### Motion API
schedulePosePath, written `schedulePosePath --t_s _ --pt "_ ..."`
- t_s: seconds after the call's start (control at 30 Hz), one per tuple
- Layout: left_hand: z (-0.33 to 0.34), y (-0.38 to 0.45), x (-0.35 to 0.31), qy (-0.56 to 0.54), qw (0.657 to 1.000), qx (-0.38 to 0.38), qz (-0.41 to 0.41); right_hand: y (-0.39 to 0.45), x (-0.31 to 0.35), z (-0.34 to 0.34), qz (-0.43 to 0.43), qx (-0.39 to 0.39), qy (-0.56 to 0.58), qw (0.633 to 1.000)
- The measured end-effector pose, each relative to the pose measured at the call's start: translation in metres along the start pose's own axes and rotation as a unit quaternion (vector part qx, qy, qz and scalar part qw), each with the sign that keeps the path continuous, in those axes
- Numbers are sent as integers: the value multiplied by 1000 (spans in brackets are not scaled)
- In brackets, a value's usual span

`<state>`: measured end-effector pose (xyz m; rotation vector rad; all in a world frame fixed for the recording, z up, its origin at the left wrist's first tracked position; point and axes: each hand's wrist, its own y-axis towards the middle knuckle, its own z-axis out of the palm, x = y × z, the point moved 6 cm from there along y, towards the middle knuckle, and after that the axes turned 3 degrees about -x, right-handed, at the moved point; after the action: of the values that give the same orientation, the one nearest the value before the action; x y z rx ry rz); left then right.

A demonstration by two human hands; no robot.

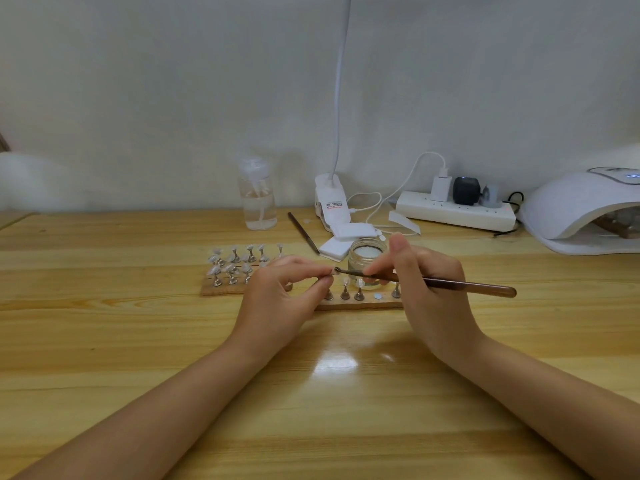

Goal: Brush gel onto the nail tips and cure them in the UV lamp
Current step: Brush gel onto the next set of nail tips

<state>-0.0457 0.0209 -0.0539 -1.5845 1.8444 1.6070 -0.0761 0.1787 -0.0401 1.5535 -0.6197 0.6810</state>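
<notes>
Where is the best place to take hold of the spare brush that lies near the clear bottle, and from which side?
Pinch the spare brush at mid-handle, from above. It lies flat on the table, thin and long, with bare wood either side; its near end stops close to the white pads.

lamp clip (330,202): white label with red and dark print, too small to read | UV lamp (585,206): lit display, unreadable | no other text legible

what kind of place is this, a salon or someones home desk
Probably a home or small-studio nail desk, not a full salon: a UV lamp, nail tips on stands and a gel jar share a plain wooden table against a bare wall.
</notes>
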Motion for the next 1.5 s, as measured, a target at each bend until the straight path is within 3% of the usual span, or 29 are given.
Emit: schedulePosePath --t_s 0.43,1.2,1.5 --pt "-1 0 -2 -18 1000 -5 1 1 -3 -6 25 -34 25 999" --pt "-2 -1 2 -15 1000 -15 3 -6 3 5 -52 33 -33 998" --pt "-2 0 1 -11 1000 -13 2 -4 -2 -1 -10 1 -39 999"
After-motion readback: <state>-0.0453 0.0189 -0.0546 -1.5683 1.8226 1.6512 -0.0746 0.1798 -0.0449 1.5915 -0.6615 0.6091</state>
